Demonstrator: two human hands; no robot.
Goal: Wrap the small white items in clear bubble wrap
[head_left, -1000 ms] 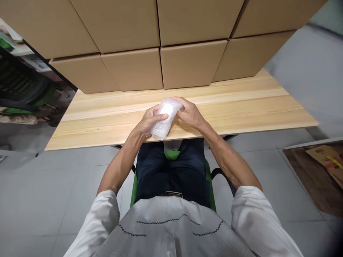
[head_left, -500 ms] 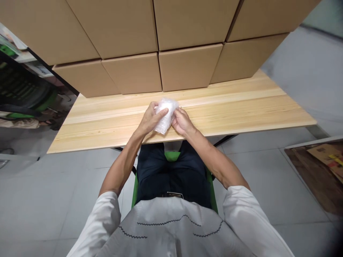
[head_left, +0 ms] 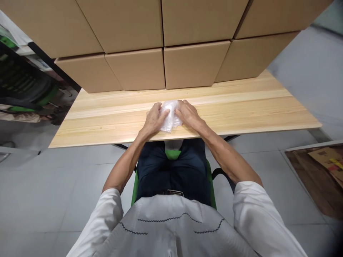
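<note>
A small bundle of clear bubble wrap (head_left: pixel 170 116) is between my two hands, just above or on the wooden table near its front edge. My left hand (head_left: pixel 154 119) grips its left side, thumb across the front. On the right side my right hand (head_left: pixel 188 113) is closed on it too, with the thumb pressed near the middle. Whatever the wrap may contain cannot be made out. The lower edge of the plastic hangs loose between my wrists.
Stacked cardboard boxes (head_left: pixel 197 66) line the back of the wooden table (head_left: pixel 249 107). A green-and-black chair (head_left: pixel 29 89) stands at the far left, where part of another person shows. Flattened cardboard (head_left: pixel 321 175) lies on the floor at right.
My right hand has shifted from pinching the wrap's edge to gripping its right side from above. The bundle looks wider and more spread at the bottom. The view has tilted slightly.
</note>
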